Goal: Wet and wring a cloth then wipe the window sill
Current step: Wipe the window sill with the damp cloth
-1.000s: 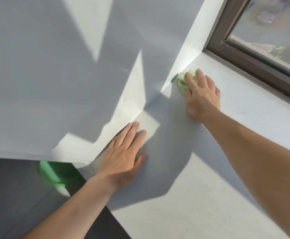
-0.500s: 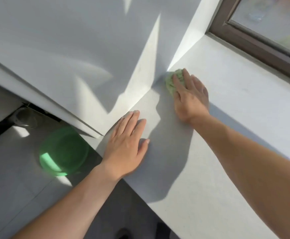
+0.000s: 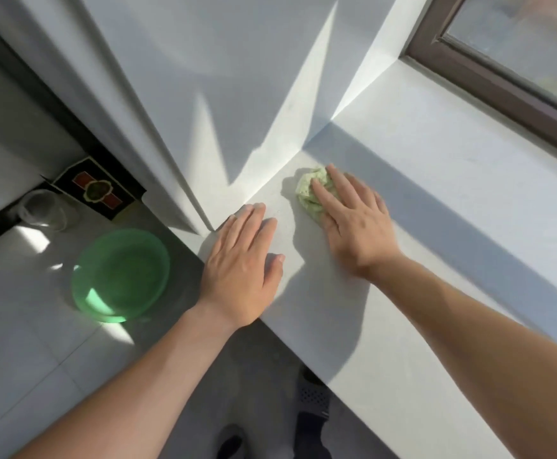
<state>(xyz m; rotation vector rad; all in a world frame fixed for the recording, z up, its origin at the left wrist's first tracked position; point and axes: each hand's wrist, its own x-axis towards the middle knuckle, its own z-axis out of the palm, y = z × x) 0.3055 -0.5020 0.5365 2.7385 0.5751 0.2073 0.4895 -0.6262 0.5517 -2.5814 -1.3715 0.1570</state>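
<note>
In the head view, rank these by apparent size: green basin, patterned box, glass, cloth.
1. green basin
2. patterned box
3. glass and cloth: these look about alike. The right hand covers part of the cloth, which also lies nearer the camera, so I leave them unranked.

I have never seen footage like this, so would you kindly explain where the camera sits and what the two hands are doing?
There is no machine here: a person wears a wide-angle camera on the head, so the picture looks down along both bare arms. The left hand rests flat on the white window sill. The right hand presses a crumpled green cloth onto the sill. Nothing else is held. Below, on the floor, stand a green basin, a clear glass and a dark patterned box.
</note>
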